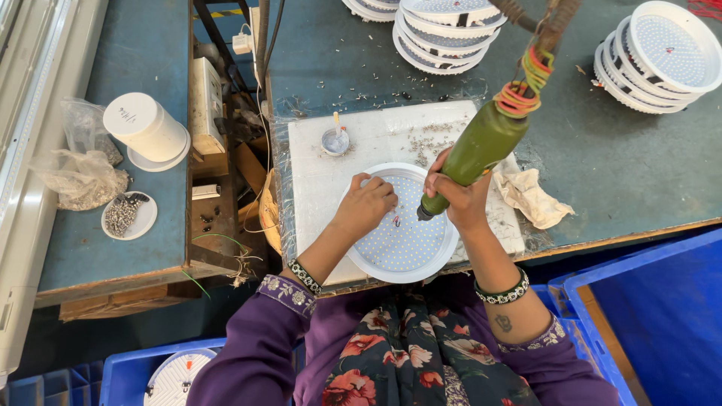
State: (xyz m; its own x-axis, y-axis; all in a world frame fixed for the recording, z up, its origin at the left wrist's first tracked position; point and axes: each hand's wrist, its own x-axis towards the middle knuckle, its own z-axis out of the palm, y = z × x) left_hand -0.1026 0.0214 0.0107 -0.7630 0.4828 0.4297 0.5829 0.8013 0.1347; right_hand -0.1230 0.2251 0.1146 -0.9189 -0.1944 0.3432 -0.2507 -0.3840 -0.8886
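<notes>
— At the near edge of the white board (316, 188), what sits under the hands?

— A round white lamp disc (402, 225), its face dotted with small LEDs, lies flat near the middle of the surface (617, 165). The left hand (366, 203) rests on the disc's left rim, fingers (376, 192) curled down and pressing it, likely to stop it turning.

— And the right?

— The right hand (459, 197) is wrapped tight around a green powered screwdriver (477, 150), tip down on the disc beside a small red part. The tool hangs from a cord with coloured bands, so its weight seems carried from above. Both forearms reach in from the near side, wrists bent slightly inward.

— Around them?

— A small dish (335, 140) lies at the far left of the board, a crumpled rag (532, 195) to the right, stacks of similar discs (444, 30) far off, and a blue crate (654, 316) near right.
</notes>
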